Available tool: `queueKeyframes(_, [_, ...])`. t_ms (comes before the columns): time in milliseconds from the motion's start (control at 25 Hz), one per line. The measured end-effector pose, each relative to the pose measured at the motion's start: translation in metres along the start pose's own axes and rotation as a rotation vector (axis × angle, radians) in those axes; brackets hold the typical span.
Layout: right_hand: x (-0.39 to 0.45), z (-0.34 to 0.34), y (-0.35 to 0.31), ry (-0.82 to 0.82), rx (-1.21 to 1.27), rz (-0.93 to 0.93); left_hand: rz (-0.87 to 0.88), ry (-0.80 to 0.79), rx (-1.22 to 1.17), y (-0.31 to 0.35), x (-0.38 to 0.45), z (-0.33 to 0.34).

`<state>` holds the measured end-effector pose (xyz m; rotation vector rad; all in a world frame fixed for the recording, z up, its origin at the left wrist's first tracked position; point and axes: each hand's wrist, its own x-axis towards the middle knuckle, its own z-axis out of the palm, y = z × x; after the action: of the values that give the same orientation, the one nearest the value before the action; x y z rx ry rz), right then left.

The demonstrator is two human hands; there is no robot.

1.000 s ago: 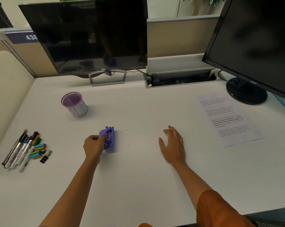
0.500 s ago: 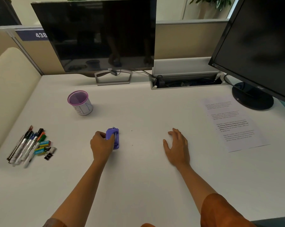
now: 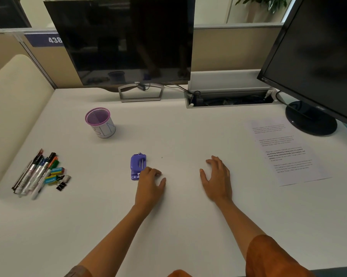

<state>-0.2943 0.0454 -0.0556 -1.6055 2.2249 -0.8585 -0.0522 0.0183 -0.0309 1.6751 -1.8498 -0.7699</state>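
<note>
A small purple stapler (image 3: 138,164) lies flat on the white desk (image 3: 178,226), a little left of centre. My left hand (image 3: 149,184) rests on the desk just behind and to the right of it. Its loosely bent fingertips touch the stapler's near right corner without gripping it. My right hand (image 3: 217,179) lies flat on the desk to the right, fingers spread, holding nothing. A purple mesh pen cup (image 3: 100,122) stands upright at the back left.
Several markers (image 3: 34,173), small labelled blocks and binder clips (image 3: 61,185) lie in a heap at the left edge. A printed sheet (image 3: 286,150) lies at the right. Two dark monitors (image 3: 128,41) (image 3: 320,56) and an open cable tray (image 3: 228,100) line the back.
My left hand has let go of the stapler's left side and shifted to its near right corner. The stapler now lies flat. My right hand has stayed put.
</note>
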Motion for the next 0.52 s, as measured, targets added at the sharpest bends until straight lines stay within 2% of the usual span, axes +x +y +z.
queueKeyframes(240, [0.0,-0.0029,-0.0032,0.006,0.004,-0.004,-0.047,0.066,-0.016,0.005,0.0067,0.0034])
queueKeyframes(520, [-0.0006,-0.0037,-0.0039,0.013,0.015,0.0,-0.075,0.059,0.019,0.0067,0.012,0.0067])
